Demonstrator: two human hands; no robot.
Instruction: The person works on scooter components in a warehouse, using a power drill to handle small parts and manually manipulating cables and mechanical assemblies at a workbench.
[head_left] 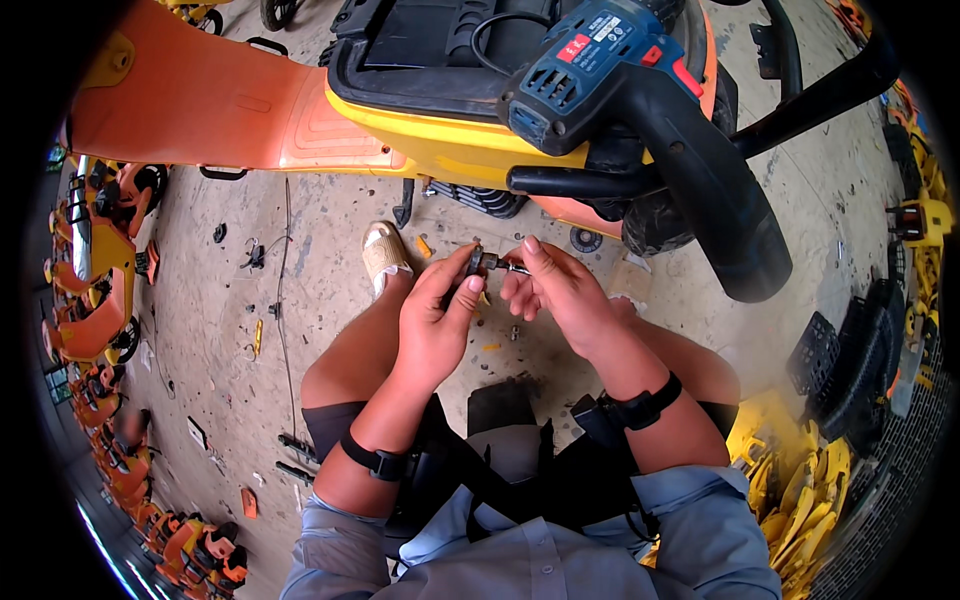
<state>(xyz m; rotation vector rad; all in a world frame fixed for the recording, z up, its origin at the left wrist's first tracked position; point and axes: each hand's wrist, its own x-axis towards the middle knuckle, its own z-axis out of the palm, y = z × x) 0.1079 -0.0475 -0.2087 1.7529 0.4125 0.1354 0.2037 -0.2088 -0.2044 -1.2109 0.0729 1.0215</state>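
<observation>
Between my knees, my left hand (440, 315) is closed round a small metal part (486, 261) with a dark rounded end and a thin shaft pointing right. Its exact kind is too small to tell. My right hand (560, 295) meets the shaft's right end, thumb and fingers pinched about it. Beyond my hands stands an orange and yellow electric scooter (450, 140). On top of its dark, open seat area lies a blue and black cordless drill (600, 75), its thick black handle (710, 190) hanging toward me on the right.
A black bar (820, 100) sticks out at the scooter's right. Small parts and a long cable (283, 280) lie on the concrete floor (220, 330). Yellow panels (800, 500) are heaped at lower right, black panels (860, 350) above them. Scooters (100, 310) line the left side.
</observation>
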